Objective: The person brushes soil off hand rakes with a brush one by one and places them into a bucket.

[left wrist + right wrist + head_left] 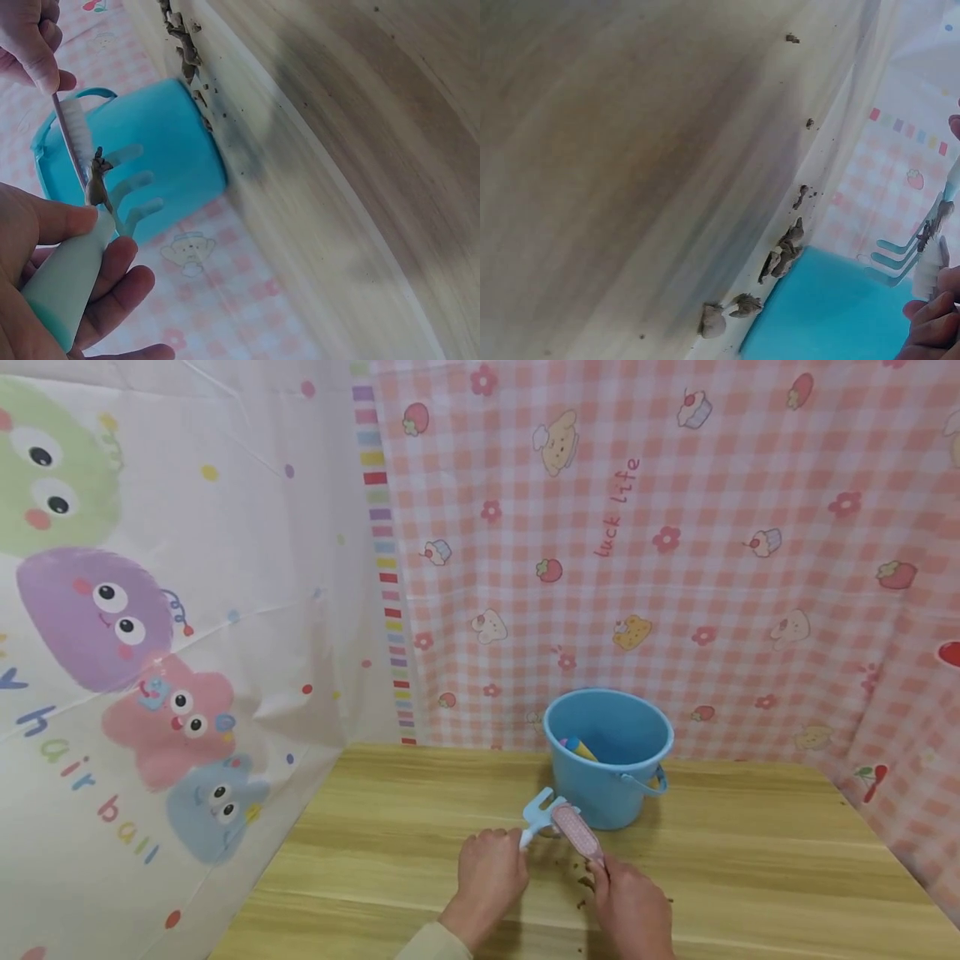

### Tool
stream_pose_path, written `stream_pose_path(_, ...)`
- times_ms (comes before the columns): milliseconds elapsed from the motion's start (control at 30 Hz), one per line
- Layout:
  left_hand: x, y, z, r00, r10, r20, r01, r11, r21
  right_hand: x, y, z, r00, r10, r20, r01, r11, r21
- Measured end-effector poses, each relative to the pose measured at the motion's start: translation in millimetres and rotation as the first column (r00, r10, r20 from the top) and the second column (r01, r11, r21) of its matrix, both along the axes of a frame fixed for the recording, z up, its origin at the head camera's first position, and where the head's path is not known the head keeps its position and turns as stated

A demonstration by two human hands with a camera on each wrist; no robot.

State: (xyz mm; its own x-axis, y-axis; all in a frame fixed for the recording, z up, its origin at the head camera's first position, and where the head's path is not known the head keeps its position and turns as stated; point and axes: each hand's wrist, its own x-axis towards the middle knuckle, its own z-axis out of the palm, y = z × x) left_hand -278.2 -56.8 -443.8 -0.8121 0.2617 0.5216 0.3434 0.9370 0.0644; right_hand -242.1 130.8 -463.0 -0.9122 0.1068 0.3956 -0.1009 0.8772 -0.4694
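My left hand (491, 868) grips the handle of a pale blue toy hand rake (537, 817), its tines pointing away from me. Brown, clay-like dirt (96, 184) clings to the rake where handle and tines meet. In my right hand (633, 906) a small pink scrub brush (577, 832) is pinched by its handle. Its white bristles (76, 124) face the rake and lie close against the dirt; whether they touch it I cannot tell. Brown clumps and crumbs (782, 256) lie on the table below the tools.
A blue bucket (611, 793) stands just behind the tools, its handle hanging down at the right. Some colourful items (579, 748) show inside it. The wood-patterned table (405, 802) meets a pink checked cloth (480, 585) behind and a white cartoon cloth (285, 610) at left.
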Motion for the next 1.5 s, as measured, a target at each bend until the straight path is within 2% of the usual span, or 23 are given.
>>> stream_pose_path(133,-0.4,-0.3,-0.5,1.000,0.001,0.013,-0.001,1.000,-0.006,0.5,0.8,0.6,0.999,-0.023,-0.044,0.022,0.999,-0.024)
stream_pose_path(267,-1.8,1.3,-0.4,1.000,-0.009,-0.006,0.009,1.000,-0.011,0.5,-5.0,4.4,0.997,0.028,-0.079,-0.031,0.999,-0.032)
stream_pose_path(367,-2.7,2.9,-0.2,0.999,-0.014,-0.033,0.013,1.000,-0.018,0.6,-9.5,5.4,0.997,0.059,-0.057,-0.060,0.998,-0.015)
stream_pose_path(533,-2.5,3.3,-2.3,1.000,-0.004,-0.030,0.003,1.000,-0.018,0.7,-9.0,3.4,0.999,0.020,-0.043,-0.020,1.000,-0.005)
stream_pose_path(1100,-1.6,4.6,-4.5,1.000,0.002,-0.022,-0.002,1.000,0.003,-1.8,-2.6,0.7,1.000,-0.001,0.008,0.001,1.000,-0.016)
stream_pose_path(1400,-1.4,3.1,-6.1,1.000,0.013,-0.025,-0.013,1.000,0.009,-0.9,-0.8,-1.3,0.998,0.005,-0.057,-0.007,0.999,-0.047)
stream_pose_path(1500,-1.5,2.4,-5.3,1.000,0.012,-0.013,-0.012,1.000,0.026,-0.7,1.2,-0.6,0.999,0.003,-0.045,-0.006,0.999,-0.054)
